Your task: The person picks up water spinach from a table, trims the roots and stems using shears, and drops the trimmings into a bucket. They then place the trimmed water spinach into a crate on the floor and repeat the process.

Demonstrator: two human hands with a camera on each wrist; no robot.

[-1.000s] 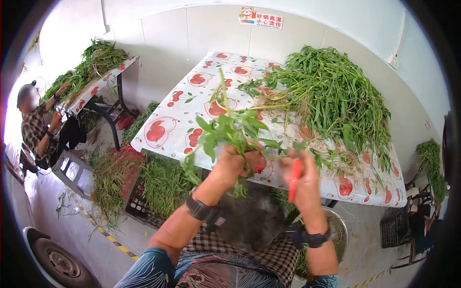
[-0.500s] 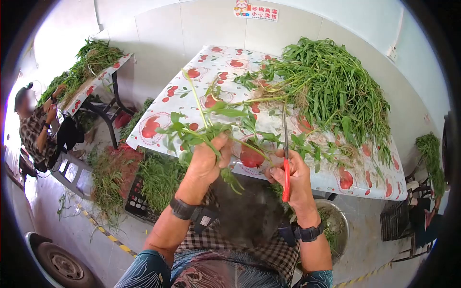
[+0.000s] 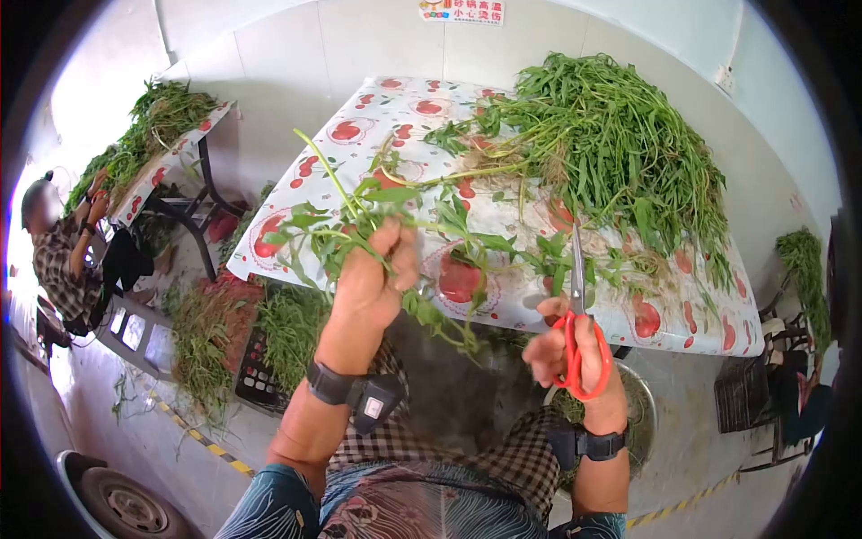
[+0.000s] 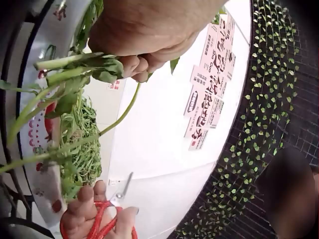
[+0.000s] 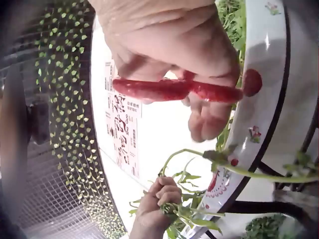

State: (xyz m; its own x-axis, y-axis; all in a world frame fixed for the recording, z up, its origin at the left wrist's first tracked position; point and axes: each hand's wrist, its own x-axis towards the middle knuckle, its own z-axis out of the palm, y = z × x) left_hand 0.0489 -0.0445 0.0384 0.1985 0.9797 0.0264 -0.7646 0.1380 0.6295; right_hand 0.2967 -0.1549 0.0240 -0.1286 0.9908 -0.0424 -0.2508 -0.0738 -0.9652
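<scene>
My left hand (image 3: 368, 278) grips a small bunch of leafy green stems (image 3: 310, 229) over the table's front edge. One cut-looking stem sticks up from it, and leafy shoots droop below the fist. My right hand (image 3: 590, 350) holds scissors (image 3: 577, 269) by red handles looped about its fingers, with the blades pointing away from me. Between the hands, a sprig (image 3: 485, 256) trails to the right. In the left wrist view, bare stem ends (image 4: 65, 74) poke out beside the fist. The right wrist view shows the red handles (image 5: 149, 89) across the palm.
A large heap of greens (image 3: 628, 162) covers the right of the cherry-print table (image 3: 332, 166). Below it stand a black crate (image 3: 256, 368) of greens and a metal basin (image 3: 642, 404). Another person (image 3: 67, 251) sits at a second table on the left.
My left hand has shifted left with the bunch. My right hand has drawn away rightward and down, its fingertips leaving the stem, and the scissors have turned to show both handle loops.
</scene>
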